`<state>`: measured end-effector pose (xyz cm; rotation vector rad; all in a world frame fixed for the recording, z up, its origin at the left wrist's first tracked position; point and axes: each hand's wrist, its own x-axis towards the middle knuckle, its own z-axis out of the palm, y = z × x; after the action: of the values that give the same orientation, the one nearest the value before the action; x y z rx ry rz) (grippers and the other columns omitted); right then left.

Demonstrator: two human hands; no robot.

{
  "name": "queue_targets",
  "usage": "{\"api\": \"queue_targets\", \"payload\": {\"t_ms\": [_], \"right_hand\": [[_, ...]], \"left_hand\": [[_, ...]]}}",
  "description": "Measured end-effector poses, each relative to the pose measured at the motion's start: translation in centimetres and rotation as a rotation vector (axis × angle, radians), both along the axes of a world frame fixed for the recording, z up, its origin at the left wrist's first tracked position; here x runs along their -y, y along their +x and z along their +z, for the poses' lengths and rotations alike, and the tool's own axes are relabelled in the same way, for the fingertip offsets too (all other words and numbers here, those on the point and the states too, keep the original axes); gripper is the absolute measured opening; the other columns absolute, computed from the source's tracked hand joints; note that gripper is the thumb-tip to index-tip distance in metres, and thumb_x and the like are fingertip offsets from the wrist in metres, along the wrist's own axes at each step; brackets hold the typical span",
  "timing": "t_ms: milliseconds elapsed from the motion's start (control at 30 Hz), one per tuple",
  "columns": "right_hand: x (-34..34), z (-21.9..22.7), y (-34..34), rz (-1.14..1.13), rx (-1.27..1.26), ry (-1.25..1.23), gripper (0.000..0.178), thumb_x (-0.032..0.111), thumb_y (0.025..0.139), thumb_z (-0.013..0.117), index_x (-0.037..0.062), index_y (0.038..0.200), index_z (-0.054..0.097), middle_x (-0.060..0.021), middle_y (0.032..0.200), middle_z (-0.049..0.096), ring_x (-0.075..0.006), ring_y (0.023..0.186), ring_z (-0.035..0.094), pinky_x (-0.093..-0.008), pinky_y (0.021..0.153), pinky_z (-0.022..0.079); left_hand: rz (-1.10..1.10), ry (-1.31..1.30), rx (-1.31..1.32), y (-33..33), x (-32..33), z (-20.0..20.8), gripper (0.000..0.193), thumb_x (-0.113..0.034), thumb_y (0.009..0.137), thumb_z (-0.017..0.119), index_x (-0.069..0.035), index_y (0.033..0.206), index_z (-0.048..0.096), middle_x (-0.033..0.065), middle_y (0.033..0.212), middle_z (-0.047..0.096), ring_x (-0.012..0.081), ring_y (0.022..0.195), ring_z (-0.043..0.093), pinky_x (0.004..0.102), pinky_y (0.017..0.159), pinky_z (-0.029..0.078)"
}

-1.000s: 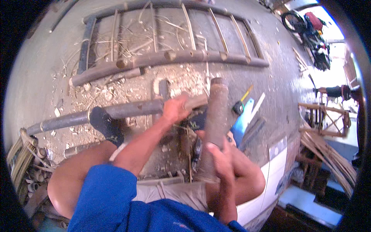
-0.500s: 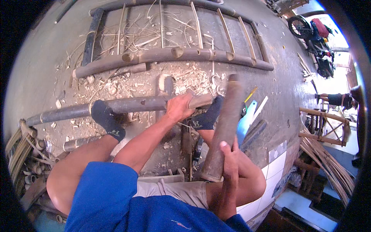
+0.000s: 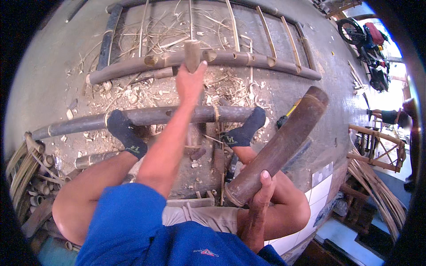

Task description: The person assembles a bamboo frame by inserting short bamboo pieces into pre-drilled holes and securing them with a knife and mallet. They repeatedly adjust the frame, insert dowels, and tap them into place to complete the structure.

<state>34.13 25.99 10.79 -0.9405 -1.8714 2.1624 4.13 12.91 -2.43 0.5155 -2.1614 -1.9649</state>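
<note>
My right hand [image 3: 262, 195] grips a thick, dark brown bamboo length [image 3: 284, 139] near its lower end, with the thumb along its side. The bamboo slants up to the right above my bent leg. My left hand [image 3: 190, 84] is stretched forward, wrapped round a short brown wooden piece [image 3: 192, 51] whose blunt end points away from me. The piece's lower part is hidden in the hand. Below my left forearm lies a long dark bamboo pole [image 3: 80, 126], held down by my two feet in dark socks [image 3: 124, 133]. Part of it is hidden behind the forearm.
A bamboo frame [image 3: 177, 59] with notched holes and thin cross slats lies beyond, among pale shavings [image 3: 133, 94]. Cut bamboo pieces [image 3: 42, 186] and strips are heaped at left. A tape measure [image 3: 282, 121], bamboo stand [image 3: 377, 150] and motorbike [image 3: 366, 48] are at right.
My left hand has moved forward off the long pole, turning the wooden piece to point away. The thick bamboo in my right hand has tilted to the right.
</note>
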Motion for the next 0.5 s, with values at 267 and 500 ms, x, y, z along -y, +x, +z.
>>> {"api": "queue_targets", "payload": {"t_ms": [267,500], "right_hand": [[3.8,-2.5,-0.9,0.022,0.059,0.137,0.066,0.036,0.086,0.069,-0.0036,0.136,0.051,-0.0136,0.118,0.064,-0.0248,0.103,0.064,-0.0386,0.092,0.052],[5.4,-1.6,-0.7,0.233,0.113,0.284,0.066,0.025,0.085,0.078,-0.002,0.14,0.05,-0.0133,0.123,0.067,-0.0236,0.114,0.063,-0.0389,0.102,0.048]], "left_hand": [[0.168,0.834,-0.055,5.6,11.0,-2.9,0.025,-0.02,0.088,0.074,-0.007,0.097,0.054,0.005,0.069,0.055,0.0178,0.06,0.054,0.0369,0.062,0.05],[0.073,0.917,-0.037,7.9,11.6,-4.6,0.026,-0.02,0.089,0.072,-0.005,0.098,0.053,0.0083,0.068,0.056,0.0191,0.057,0.054,0.0385,0.06,0.05]]}}
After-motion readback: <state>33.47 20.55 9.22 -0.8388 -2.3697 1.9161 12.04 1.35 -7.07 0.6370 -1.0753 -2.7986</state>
